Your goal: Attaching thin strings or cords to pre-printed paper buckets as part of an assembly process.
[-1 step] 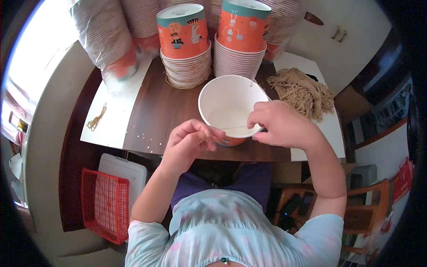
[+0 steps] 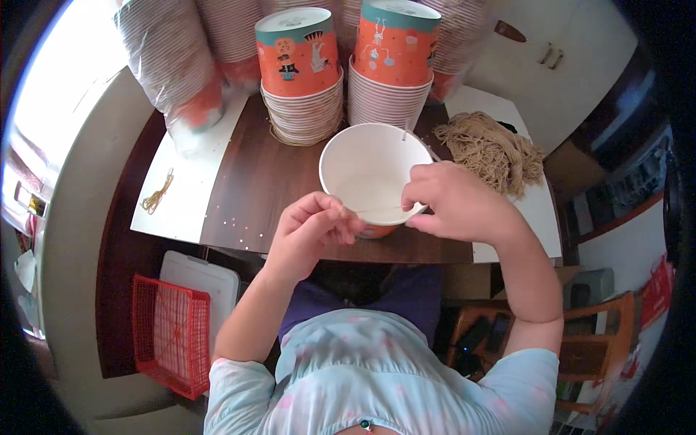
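A white-lined paper bucket (image 2: 360,163) tilts toward me near the table's front edge, its mouth facing up and its orange outside just showing below the rim. A short piece of cord (image 2: 404,135) hangs inside its far right wall. At the near rim my left hand (image 2: 315,226) is closed, thumb and fingertips pinching a thin light cord (image 2: 377,211) that runs across the bucket's mouth toward my right hand. My right hand (image 2: 460,203) bends over the right side of the rim, thumb outside and fingertips inside, closed by the cord; its exact grip is partly hidden.
Behind stand two stacks of nested orange-and-green buckets (image 2: 304,116) (image 2: 388,98), with bagged stacks (image 2: 170,65) farther back. A heap of tan cords (image 2: 493,148) lies at right, a small cord bundle (image 2: 158,192) at left. Below left is a red basket (image 2: 170,333).
The bucket has shifted slightly left. Both hands have moved a little to the left, and less of the cord between them can be made out.
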Action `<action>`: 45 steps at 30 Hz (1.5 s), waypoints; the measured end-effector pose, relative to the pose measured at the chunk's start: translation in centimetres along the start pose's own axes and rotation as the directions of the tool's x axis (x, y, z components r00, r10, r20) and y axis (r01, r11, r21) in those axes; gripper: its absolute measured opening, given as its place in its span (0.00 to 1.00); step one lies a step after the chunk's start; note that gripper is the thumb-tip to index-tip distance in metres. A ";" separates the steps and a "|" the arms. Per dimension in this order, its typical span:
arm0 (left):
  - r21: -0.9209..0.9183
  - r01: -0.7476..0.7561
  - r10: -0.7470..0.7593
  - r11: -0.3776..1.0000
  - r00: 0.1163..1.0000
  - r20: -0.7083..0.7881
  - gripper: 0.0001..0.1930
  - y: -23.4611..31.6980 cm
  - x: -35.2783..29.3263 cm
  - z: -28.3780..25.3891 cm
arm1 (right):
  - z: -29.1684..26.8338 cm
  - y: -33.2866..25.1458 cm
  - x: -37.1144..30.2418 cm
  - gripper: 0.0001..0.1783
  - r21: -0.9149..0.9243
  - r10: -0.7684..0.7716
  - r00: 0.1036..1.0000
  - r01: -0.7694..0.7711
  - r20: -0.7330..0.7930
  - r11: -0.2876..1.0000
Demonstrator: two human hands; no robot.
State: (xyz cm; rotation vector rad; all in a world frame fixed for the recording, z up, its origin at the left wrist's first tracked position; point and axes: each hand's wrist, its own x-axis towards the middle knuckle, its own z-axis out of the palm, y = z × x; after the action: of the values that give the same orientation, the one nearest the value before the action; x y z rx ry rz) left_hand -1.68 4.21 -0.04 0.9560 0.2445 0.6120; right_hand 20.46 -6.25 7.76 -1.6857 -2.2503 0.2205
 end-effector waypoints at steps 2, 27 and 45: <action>0.058 0.015 -0.011 0.998 0.997 -0.072 0.09 -0.2 0.3 0.3 | -0.3 -0.9 0.7 0.06 0.102 -0.084 0.996 0.087 -0.029 0.991; 0.350 0.068 -0.080 0.934 0.997 0.021 0.05 0.6 -0.7 0.4 | 5.2 -5.1 -0.1 0.12 0.202 0.221 0.934 -0.168 -0.279 0.965; 0.881 -0.460 0.478 0.106 0.801 0.361 0.05 1.4 -4.1 2.1 | 6.1 -9.7 -1.3 0.06 0.399 0.261 0.914 -0.124 -0.311 0.909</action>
State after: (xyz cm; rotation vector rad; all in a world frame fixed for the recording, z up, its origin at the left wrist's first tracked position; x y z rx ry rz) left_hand -4.55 0.94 2.08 2.3333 0.3247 1.1197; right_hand 9.96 -9.93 4.88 -1.5916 -1.6517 0.3324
